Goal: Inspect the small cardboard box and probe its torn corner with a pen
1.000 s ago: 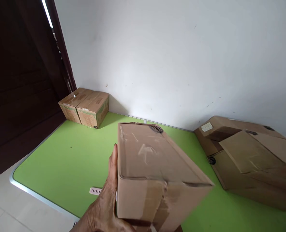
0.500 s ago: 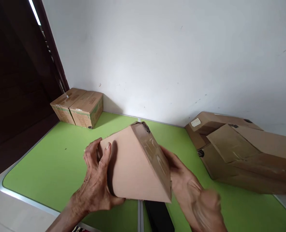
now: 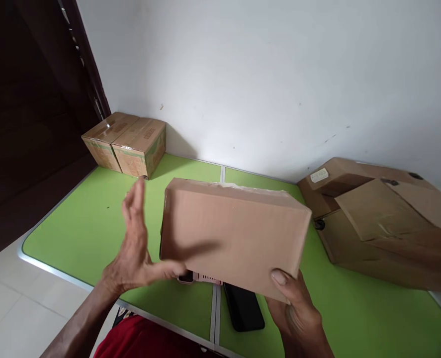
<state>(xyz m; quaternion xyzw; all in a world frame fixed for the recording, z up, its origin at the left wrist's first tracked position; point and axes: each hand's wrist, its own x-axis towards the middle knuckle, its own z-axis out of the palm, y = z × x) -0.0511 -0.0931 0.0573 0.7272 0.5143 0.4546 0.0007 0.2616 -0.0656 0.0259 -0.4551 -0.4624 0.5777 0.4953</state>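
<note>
Item 1: plain cardboard box [image 3: 235, 233], centre of the frame, held above the green tabletop [image 3: 93, 219], long side facing the camera, tilted down toward the right.

Item 2: right hand [image 3: 293, 306], lower right of centre, gripping the box's lower right corner; thumb on the front face, fingers hidden underneath.

Item 3: left hand [image 3: 136, 248], left of centre, spread flat and open with fingers pointing up; it holds nothing. The thumb tip reaches the box's lower left corner; whether it touches cannot be told.

Item 4: black phone [image 3: 244, 311], lying flat on the tabletop at the lower centre, below the box.

Item 5: pink and white object [image 3: 201, 277], only partly seen under the box's lower edge, just beside the phone.

Item 6: 2 small sealed cartons [image 3: 127, 143], side by side at the upper left, against the white wall [image 3: 280, 74].

Item 7: pile of large flattened cardboard boxes [image 3: 384, 219], right of the frame, on the tabletop by the wall, well apart from the held box.

Item 8: dark door [image 3: 30, 99], far left.
</note>
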